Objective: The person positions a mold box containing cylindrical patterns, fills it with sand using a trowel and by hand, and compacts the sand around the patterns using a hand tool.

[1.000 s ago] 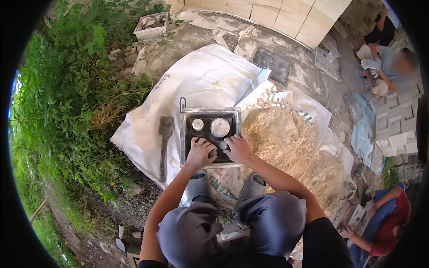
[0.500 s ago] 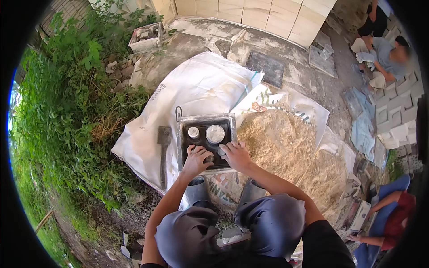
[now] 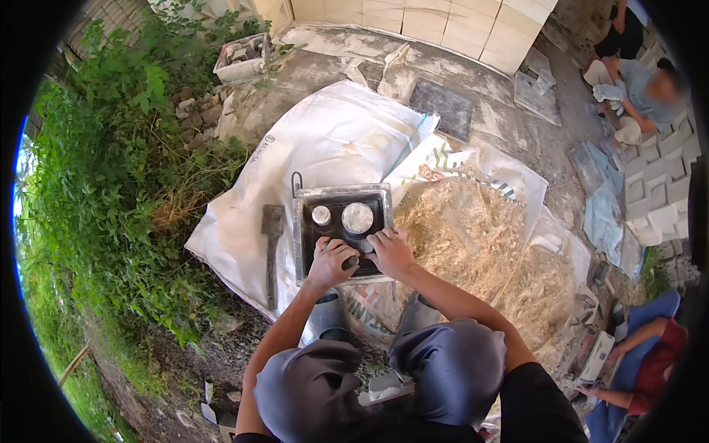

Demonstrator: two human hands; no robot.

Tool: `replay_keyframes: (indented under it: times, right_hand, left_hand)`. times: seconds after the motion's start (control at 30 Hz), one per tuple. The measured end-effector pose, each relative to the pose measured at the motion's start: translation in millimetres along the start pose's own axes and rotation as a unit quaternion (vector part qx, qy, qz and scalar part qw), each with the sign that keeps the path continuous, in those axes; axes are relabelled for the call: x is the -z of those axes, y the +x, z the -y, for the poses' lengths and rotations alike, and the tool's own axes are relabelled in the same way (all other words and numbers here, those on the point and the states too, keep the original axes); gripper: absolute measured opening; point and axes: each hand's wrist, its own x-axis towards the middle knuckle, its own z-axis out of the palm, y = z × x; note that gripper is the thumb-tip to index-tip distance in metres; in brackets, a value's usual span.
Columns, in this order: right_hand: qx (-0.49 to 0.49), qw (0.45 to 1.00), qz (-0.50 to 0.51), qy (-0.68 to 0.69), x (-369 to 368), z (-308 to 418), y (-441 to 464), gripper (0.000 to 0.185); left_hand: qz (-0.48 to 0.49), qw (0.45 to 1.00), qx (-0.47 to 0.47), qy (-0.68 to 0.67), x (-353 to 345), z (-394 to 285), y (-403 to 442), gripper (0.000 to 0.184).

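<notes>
A dark rectangular mould box (image 3: pixel 298 236) with a wire loop at its back left corner sits on a white sack (image 3: pixel 310 133). Inside stand a small round-topped cylinder (image 3: pixel 321 215) and a wider one (image 3: pixel 357 218). My left hand (image 3: pixel 332 261) is over the front left of the box, its fingers wrapped round a dark knob (image 3: pixel 350 263). At the front right, my right hand (image 3: pixel 389 251) has its fingers curled round a small grey cylinder (image 3: pixel 367 246), mostly covered by them. A long flat tool (image 3: pixel 272 255) lies left of the box.
A sandy heap (image 3: pixel 465 229) spreads right of the box. Behind lies a dark flat slab (image 3: pixel 442 109); a tub (image 3: pixel 242 59) stands at the back left. Plants (image 3: pixel 133 184) grow along the left. One person (image 3: pixel 650 96) sits at the back right, another (image 3: pixel 650 362) at the front right.
The camera view has shifted, so the box appears lower and slightly left than a second ago. My left hand has tilted a little on the knob, showing more of it. Both hands remain at the box.
</notes>
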Motion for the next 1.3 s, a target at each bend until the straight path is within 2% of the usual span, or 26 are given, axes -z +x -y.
replay_keyframes:
  times: [0.37,0.53,0.7,0.77,0.9,0.97,1.03,1.07,1.1,1.17,1.23,1.27,1.3]
  right_hand:
    - [0.005,1.0,-0.025,0.006,6,-2,-1,0.051]
    - [0.005,0.999,0.015,0.035,16,-3,-3,0.055]
    - [0.011,0.998,-0.033,0.051,26,-9,-12,0.053]
    - [-0.018,0.991,-0.092,0.093,29,-14,-15,0.049]
    - [-0.105,0.975,-0.099,0.171,44,-28,-21,0.029]
    - [-0.095,0.977,-0.086,0.173,50,-39,-20,0.024]
    - [-0.085,0.967,-0.091,0.22,54,-46,-21,0.016]
    - [-0.091,0.967,-0.089,0.222,57,-43,-20,0.013]
    - [-0.092,0.967,-0.088,0.22,63,-39,-16,0.013]
    - [-0.14,0.953,-0.021,0.269,72,-27,-7,0.013]
    - [-0.155,0.95,-0.062,0.265,61,-17,-3,0.013]
    - [-0.158,0.946,-0.103,0.264,53,-17,-3,0.013]
    - [-0.17,0.946,-0.104,0.258,43,-20,-6,0.013]
  left_hand:
    - [0.019,1.0,0.003,0.016,1,0,1,0.035]
    - [0.037,0.999,0.02,-0.006,12,-7,2,0.045]
    - [0.039,0.999,0.014,-0.027,34,-8,2,0.052]
    - [0.028,1.0,-0.006,-0.001,49,-10,2,0.048]
    - [-0.101,0.995,0.016,0.004,59,-6,-8,0.024]
    - [-0.146,0.987,0.061,0.01,62,2,-25,0.021]
    - [-0.236,0.936,0.258,0.036,46,26,-49,0.025]
    - [-0.21,0.911,0.351,0.059,27,52,-66,0.034]
    - [-0.21,0.911,0.351,0.056,8,75,-82,0.034]
    - [-0.066,0.842,0.51,0.163,-21,108,-113,0.045]
    - [0.011,0.827,0.534,0.176,-28,113,-127,0.056]
    - [0.068,0.839,0.504,0.191,-24,113,-127,0.059]
    - [0.115,0.826,0.508,0.214,-23,119,-122,0.053]
